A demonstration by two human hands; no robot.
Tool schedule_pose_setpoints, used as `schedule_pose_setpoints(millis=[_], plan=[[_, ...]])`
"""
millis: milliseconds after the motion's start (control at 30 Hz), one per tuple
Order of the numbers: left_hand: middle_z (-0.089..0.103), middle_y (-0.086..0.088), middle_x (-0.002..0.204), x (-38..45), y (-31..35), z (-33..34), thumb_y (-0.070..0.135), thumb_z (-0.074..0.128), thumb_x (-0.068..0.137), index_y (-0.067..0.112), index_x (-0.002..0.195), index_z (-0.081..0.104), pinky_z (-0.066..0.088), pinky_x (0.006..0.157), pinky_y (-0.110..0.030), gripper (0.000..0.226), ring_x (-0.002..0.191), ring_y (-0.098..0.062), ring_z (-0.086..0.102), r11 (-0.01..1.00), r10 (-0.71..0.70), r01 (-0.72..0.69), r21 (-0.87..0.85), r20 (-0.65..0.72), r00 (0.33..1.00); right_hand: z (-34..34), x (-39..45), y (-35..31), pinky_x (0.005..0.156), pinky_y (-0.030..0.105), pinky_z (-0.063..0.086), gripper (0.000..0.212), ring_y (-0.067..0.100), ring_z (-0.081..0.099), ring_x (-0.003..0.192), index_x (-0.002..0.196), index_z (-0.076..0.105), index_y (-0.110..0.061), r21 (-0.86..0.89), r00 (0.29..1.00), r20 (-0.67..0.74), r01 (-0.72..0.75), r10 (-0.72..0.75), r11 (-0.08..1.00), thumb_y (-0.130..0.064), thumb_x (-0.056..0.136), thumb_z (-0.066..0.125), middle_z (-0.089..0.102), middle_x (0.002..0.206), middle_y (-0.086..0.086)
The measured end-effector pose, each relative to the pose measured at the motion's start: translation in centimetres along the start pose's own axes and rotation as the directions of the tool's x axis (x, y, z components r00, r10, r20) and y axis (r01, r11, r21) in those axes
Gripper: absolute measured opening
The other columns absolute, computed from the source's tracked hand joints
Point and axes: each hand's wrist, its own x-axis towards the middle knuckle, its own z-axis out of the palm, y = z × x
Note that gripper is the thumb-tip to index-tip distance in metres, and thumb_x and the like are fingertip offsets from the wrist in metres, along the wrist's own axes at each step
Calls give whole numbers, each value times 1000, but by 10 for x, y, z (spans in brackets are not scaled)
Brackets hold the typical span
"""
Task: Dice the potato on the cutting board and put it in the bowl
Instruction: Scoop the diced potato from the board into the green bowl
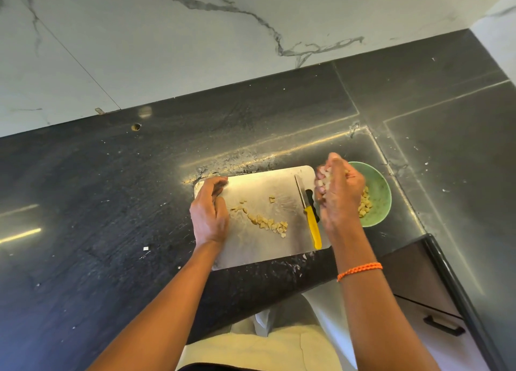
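Cupping a handful of potato dice [324, 180] in our right hand [339, 194], we are tipping it above the bowl [381, 192]; our left hand [209, 214], loosely curled and empty, is steadying the cutting board [262, 247], leftover dice [268, 224] just beside it.

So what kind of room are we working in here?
Most likely a home kitchen: a dark stone counter against a marble-look wall, a cutting board with diced potato, and a drawer front below.
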Motion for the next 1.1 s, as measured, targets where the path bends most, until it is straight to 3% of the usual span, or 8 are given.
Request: schedule_pose_setpoints(millis=[100,167,333,467,633,867,1000,1100], plan=[[72,-1,116,0,2,1,-4,37,83,10,122,67,58,101,-41,50,112,-13,68,1000,4,-4,15,-7,1000,-24,15,-9,51,22,45,35,2,52,52,73,58,-16,-439,904,-211,253,-373,862,-34,103,55,53,61,-5],[72,-1,116,0,2,1,-4,37,83,10,122,67,58,100,-41,50,112,-12,68,1000,5,-5,22,-10,1000,-42,22,-3,55,11,36,34,-1,53,60,78,58,-13,-667,808,-160,335,-567,666,-30,106,50,52,65,-8],[72,-1,116,1,0,2,-5,38,82,11,121,67,58,99,-45,51,112,-16,69,1000,8,-8,5,-9,1000,-75,34,26,76,43,55,25,27,59,95,108,72,-11,-957,859,217,282,-464,74,-31,102,58,69,103,11],[71,0,116,0,0,3,-3,37,84,12,122,67,58,99,-44,50,112,-15,69,1000,5,-5,19,-10,1000,-71,28,17,80,46,57,22,30,64,97,112,70,-7,-937,802,180,317,-570,150,-23,103,57,70,108,14],[71,0,117,0,0,3,-1,38,85,12,122,67,58,99,-44,49,112,-15,68,999,8,-7,33,-10,1000,-50,19,8,65,20,47,24,15,60,75,99,71,-9,-837,789,109,401,-604,372,-25,106,55,72,90,6],[71,0,117,-1,0,3,-1,40,86,11,122,67,58,99,-43,46,112,-14,68,999,17,-16,52,-12,1000,13,-17,41,45,27,34,49,8,42,46,62,58,-13,-583,900,162,418,-404,697,-47,97,67,52,52,-3],[71,0,116,0,2,2,0,41,85,11,121,67,58,98,-43,45,111,-14,68,999,12,-11,47,-9,1000,37,-22,62,47,19,21,54,8,36,44,55,46,-22,-690,906,208,404,-369,600,-51,98,64,41,47,-11],[71,0,115,1,2,1,0,42,84,11,120,67,59,96,-43,46,110,-15,68,999,25,-24,35,-10,1000,41,-28,74,51,24,29,46,7,44,55,68,50,-23,-742,838,446,542,-314,395,-50,106,49,49,60,-10]])
